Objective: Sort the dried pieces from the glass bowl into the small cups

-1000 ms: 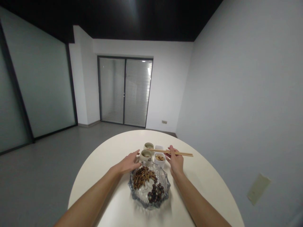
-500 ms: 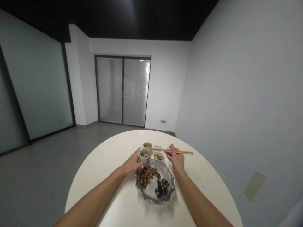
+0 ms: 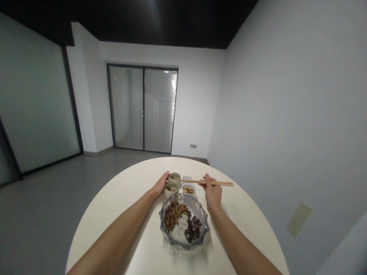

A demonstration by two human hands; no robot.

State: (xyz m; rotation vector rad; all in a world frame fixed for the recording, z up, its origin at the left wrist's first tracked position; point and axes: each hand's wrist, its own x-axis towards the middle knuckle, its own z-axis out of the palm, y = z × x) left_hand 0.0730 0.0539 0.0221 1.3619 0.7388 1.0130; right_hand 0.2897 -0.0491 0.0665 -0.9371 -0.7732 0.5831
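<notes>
Right hand (image 3: 213, 192) clamped on pale slender wooden chopsticks (image 3: 195, 181), toward far edge of round cream table (image 3: 243, 229); left hand (image 3: 159, 187) beside round beige ceramic cups (image 3: 172, 188), grip indeterminable.

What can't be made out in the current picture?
All head view:
Contents of the far pale-green round ceramic cup: too small, dim.
Far white square plastic dish: partly hidden by tan wooden chopsticks.
Whether the left hand touches that cup: too small.
White round table, near side: cut off by bottom edge.
</notes>
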